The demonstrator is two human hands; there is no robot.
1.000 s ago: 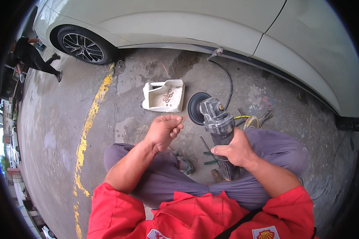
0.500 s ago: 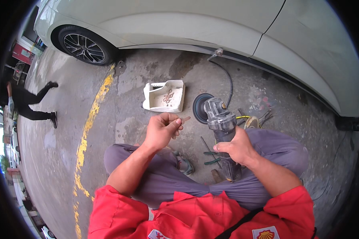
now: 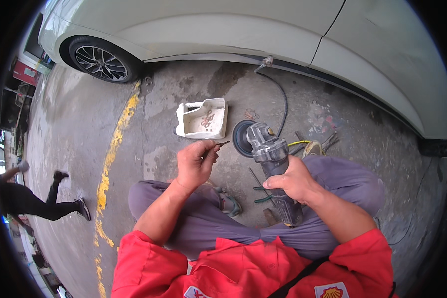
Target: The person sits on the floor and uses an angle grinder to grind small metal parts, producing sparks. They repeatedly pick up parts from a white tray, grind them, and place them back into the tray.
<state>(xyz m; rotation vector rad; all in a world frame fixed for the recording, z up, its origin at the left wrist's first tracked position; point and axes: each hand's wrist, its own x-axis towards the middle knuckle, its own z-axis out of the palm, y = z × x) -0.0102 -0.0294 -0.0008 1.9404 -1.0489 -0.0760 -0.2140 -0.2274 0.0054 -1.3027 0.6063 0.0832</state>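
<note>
My left hand (image 3: 194, 161) pinches a small, thin, flat brown piece (image 3: 224, 143) between thumb and fingers; its free end points toward the disc. In my right hand (image 3: 295, 183) is a grey and black angle grinder (image 3: 271, 149), gripped round its body. The grinder's round dark disc (image 3: 241, 138) stands on edge, just right of the piece. A narrow gap seems to lie between them. Whether the disc spins, I cannot tell. Beyond my left hand lies a cut-open white plastic jug (image 3: 183, 121) holding several copper-coloured pieces (image 3: 206, 119).
A white car (image 3: 223, 35) stands ahead, a cable (image 3: 284, 94) running from its sill area toward the grinder. Green-handled pliers (image 3: 262, 200) and a rod lie between my legs. More small reddish pieces (image 3: 252, 113) rest behind the disc. A person in black (image 3: 39, 198) is at far left.
The grinder and its disc have shifted left, nearer the brown piece. My left hand has turned the piece more edge-on. The person at far left has moved nearer.
</note>
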